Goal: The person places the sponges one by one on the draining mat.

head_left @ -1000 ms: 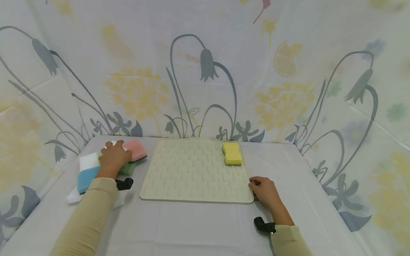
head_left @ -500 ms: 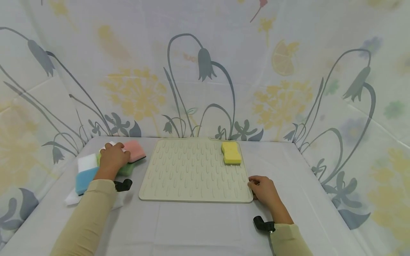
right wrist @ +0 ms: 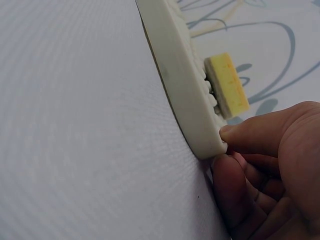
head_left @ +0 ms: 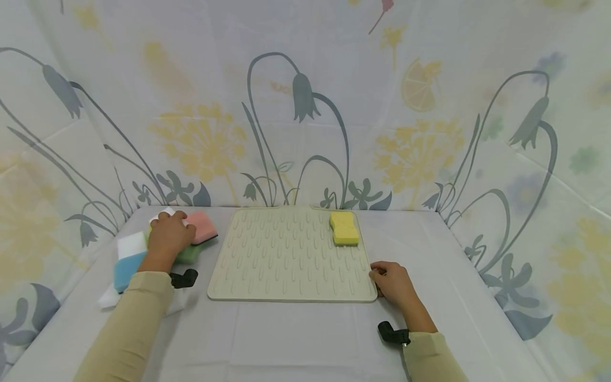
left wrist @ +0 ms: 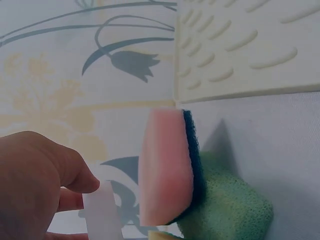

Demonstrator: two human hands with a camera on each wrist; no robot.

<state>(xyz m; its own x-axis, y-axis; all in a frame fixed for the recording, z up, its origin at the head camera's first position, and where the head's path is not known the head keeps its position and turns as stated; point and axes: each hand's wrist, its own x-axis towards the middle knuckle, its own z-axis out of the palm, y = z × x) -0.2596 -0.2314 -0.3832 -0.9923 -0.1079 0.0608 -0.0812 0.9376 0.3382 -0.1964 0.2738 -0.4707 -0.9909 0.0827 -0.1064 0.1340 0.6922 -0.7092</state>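
Floral backdrop (head_left: 305, 132); outstretched left hand (head_left: 167, 233) pinches white block (left wrist: 103, 215); right hand (head_left: 395, 285), nearer, pinches mat (head_left: 291, 265).

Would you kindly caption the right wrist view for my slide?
Right hand pinching the edge of a pale mat topped by a yellow sponge.

A cream mat (head_left: 286, 265) with raised ridges lies flat on the table (head_left: 286, 339), a gripped white block (left wrist: 102, 215) at its ten o'clock
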